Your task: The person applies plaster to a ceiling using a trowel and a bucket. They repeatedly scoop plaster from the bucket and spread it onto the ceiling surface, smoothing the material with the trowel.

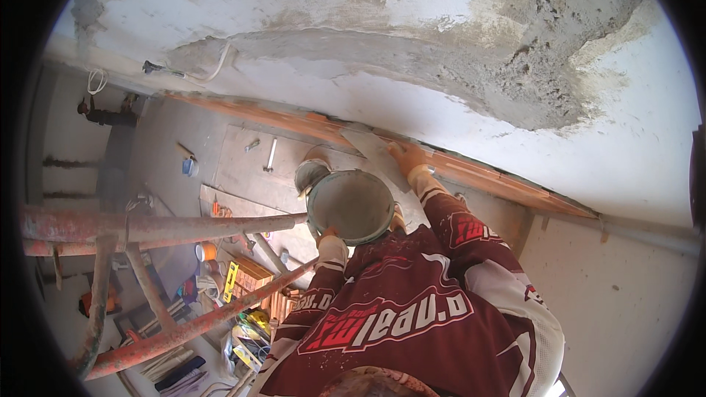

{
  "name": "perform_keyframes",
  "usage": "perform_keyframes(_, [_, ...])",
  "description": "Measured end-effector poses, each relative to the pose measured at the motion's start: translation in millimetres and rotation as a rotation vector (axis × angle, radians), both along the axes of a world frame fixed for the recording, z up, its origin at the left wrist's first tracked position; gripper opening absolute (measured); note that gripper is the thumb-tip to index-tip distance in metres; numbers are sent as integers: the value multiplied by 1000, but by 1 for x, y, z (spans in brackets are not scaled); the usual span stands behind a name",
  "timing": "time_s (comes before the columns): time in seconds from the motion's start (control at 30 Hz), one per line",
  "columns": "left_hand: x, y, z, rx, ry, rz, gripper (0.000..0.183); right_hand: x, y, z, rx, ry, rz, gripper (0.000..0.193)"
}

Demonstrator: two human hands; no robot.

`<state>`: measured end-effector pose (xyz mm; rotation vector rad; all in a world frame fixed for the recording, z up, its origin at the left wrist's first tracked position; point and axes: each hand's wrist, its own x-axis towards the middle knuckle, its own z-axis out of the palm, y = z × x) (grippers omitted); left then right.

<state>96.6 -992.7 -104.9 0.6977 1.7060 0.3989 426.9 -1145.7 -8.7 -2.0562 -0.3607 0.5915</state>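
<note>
My left hand (329, 235) is closed on the near-left rim of a round dark bucket (382, 190), held in front of my body. Grey material coats the inside of the bucket, and its depth is hard to judge. My right hand (409, 159) is closed on a plastering trowel (365, 144), its flat grey blade showing on both sides of my fingers. The trowel lies close to a wooden board (323, 123) along the wall's lower edge; whether they touch cannot be told. Above the board, a band of rough grey mortar (529, 66) crosses the white wall (309, 88).
Red, paint-worn scaffold tubes (176, 228) stand at my left. Far below, the floor holds a hammer (271, 156), a second bucket (312, 172), a yellow level (232, 281), bricks (250, 279) and other tools. Loose cable (218, 65) sticks out of the wall. Another person (110, 112) is at far left.
</note>
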Motion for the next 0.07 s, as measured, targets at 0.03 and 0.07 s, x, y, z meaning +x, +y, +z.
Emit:
perform_keyframes(0.03, [-1, 4, -4, -14, 8, -29, 16, 1, -1, 1, -10, -5, 5, 51])
perform_keyframes(0.07, [-3, 7, -9, -4, 49, -115, 16, 2, -2, 1, -20, -10, 11, 51])
